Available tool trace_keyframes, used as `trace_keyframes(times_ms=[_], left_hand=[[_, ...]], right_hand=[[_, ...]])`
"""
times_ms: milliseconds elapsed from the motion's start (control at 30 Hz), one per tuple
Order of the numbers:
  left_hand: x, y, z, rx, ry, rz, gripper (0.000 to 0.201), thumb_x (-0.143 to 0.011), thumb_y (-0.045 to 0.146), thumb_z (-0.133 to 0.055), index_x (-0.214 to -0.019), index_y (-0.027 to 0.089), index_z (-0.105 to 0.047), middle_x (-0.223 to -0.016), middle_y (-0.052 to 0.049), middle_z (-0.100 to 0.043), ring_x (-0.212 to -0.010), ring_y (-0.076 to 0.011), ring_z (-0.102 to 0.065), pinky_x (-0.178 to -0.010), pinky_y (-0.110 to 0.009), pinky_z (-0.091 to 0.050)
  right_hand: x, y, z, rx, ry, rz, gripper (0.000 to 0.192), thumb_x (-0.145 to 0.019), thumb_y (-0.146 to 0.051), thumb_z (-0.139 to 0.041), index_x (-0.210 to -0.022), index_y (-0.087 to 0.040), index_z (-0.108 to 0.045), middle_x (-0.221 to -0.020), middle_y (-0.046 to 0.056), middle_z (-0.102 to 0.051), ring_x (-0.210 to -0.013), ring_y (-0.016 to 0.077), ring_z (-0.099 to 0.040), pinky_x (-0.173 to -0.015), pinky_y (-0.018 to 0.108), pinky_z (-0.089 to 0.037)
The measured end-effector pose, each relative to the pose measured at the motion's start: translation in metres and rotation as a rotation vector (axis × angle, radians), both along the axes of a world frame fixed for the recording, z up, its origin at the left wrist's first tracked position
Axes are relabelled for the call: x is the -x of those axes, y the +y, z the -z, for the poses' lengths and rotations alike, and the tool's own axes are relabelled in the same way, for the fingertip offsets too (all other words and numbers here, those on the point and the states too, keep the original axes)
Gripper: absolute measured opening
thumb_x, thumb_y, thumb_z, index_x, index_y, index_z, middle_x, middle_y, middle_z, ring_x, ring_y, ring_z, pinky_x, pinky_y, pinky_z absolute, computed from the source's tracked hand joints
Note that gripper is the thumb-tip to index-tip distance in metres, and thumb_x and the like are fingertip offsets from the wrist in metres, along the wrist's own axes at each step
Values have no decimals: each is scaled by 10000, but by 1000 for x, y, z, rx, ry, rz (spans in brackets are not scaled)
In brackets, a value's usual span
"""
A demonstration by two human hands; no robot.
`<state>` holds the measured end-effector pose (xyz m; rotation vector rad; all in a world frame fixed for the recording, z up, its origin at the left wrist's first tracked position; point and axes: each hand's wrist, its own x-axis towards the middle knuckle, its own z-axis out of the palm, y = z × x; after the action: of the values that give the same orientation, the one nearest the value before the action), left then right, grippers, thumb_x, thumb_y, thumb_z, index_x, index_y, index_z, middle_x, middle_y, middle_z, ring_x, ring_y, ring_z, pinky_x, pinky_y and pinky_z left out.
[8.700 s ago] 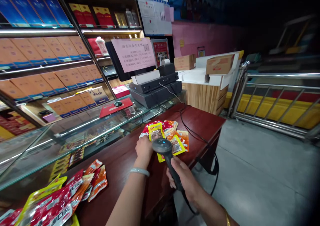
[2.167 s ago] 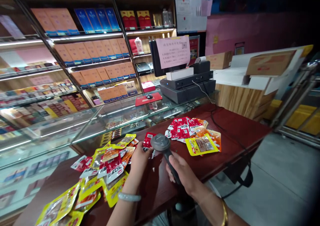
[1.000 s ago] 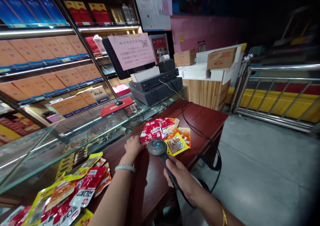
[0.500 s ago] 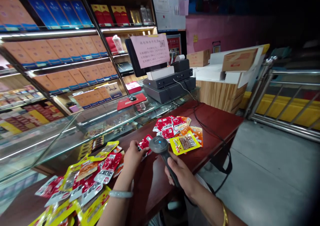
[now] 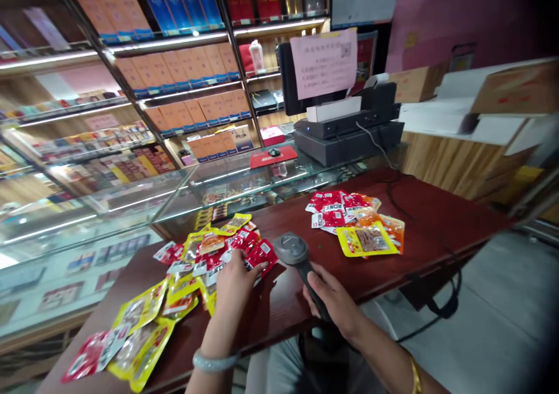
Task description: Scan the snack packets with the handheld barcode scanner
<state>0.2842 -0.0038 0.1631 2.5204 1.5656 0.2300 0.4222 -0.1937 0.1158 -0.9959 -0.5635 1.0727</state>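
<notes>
My right hand [image 5: 329, 298] is wrapped around the handle of a dark grey barcode scanner [image 5: 292, 249], its head raised over the table. To its left, my left hand [image 5: 236, 277] pinches a red snack packet [image 5: 264, 253] at the right edge of a loose pile. Its fingertips are partly hidden. That pile mixes red-and-white packets with yellow-edged packets [image 5: 142, 304], spread along the table's left part. Beyond the scanner lies a second group of red packets [image 5: 329, 201] and orange packets, with a yellow packet [image 5: 367, 240] on top at the front.
The dark red table [image 5: 441, 208] adjoins a glass display counter [image 5: 227, 187]. A cash drawer [image 5: 349, 141], a screen with a pink notice [image 5: 325, 62] and a mouse on a red mat [image 5: 273, 156] stand behind. A black cable [image 5: 395, 202] crosses the table's right side.
The view has swung left. My left hand has moved with the red packet from near the scanner head to the left pile. My right hand still holds the scanner.
</notes>
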Motion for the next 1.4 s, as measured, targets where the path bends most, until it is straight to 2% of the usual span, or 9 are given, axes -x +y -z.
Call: trace_keyframes(times_ms=[133, 233, 333, 533, 667, 867, 1100, 1233, 1400], left_hand=[[33, -3, 5, -69, 135, -6, 454, -902, 578, -533, -1133, 189, -562, -1069, -165, -729, -1083, -367, -666, -875, -419, -457], [45, -4, 8, -193, 128, -50, 489, -876, 561, -577, -1187, 183, -582, -1244, -179, -663, -1193, -384, -583, -966, -453, -433], [48, -5, 13, -287, 87, -75, 573, -891, 552, -544, -1330, 184, -537, -1414, -185, -548, -1284, -395, -497, -1041, -478, -398], [33, 0, 22, -286, 114, 0, 640, -917, 634, -408, -1351, 182, -537, -1370, -205, -552, -1328, -397, -463, -1079, -500, -386], [-7, -15, 18, -295, 63, 95, 612, -926, 637, -395, -1327, 211, -574, -1360, -176, -575, -1310, -391, -494, -1082, -505, -394], [-113, -62, 17, -238, 30, 432, 440, -896, 412, -548, -1296, 263, -659, -1318, -127, -650, -1204, -346, -579, -1000, -449, -461], [-217, -100, 11, -175, 69, 657, 533, -902, 328, -551, -1424, 222, -577, -1454, -145, -576, -1309, -347, -509, -1024, -461, -438], [-240, -112, 5, -159, 159, 731, 586, -868, 358, -616, -1435, 221, -558, -1420, -165, -599, -1341, -363, -481, -1060, -498, -397], [-230, -110, 3, -145, 213, 677, 453, -849, 431, -644, -1233, 191, -639, -1298, -177, -661, -1263, -367, -547, -1002, -470, -416]], right_hand=[[6, 4, 5, -7, -26, -70, 710, -835, -726, -657, -1271, -176, -549, -562, -98, -479, -432, 71, -372, -426, 194, -321], [11, 8, 6, -19, -31, -78, 690, -843, -725, -646, -1259, -182, -553, -567, -102, -472, -434, 71, -373, -425, 194, -326], [13, 8, 2, -35, -53, -77, 735, -819, -757, -640, -1257, -174, -550, -560, -110, -466, -432, 70, -375, -425, 194, -325], [1, -8, -7, -55, -101, -57, 706, -829, -763, -613, -1201, -164, -563, -572, -115, -471, -434, 62, -385, -448, 198, -337], [-14, -33, -7, -68, -106, 23, 729, -807, -781, -623, -1205, -173, -562, -567, -120, -464, -436, 64, -384, -454, 204, -333], [-42, -77, 5, -30, -24, 191, 698, -814, -763, -644, -1187, -176, -584, -597, -96, -482, -446, 63, -378, -450, 204, -326], [-75, -119, 20, -21, 50, 448, 686, -850, -713, -645, -1254, -164, -569, -569, -90, -494, -432, 77, -377, -450, 210, -328], [-87, -136, 22, -37, 92, 530, 620, -864, -681, -657, -1220, -181, -568, -584, -81, -500, -441, 85, -395, -455, 215, -320], [-92, -144, 19, -72, 73, 558, 531, -903, -641, -640, -1172, -187, -575, -606, -78, -493, -450, 79, -391, -464, 216, -313]])
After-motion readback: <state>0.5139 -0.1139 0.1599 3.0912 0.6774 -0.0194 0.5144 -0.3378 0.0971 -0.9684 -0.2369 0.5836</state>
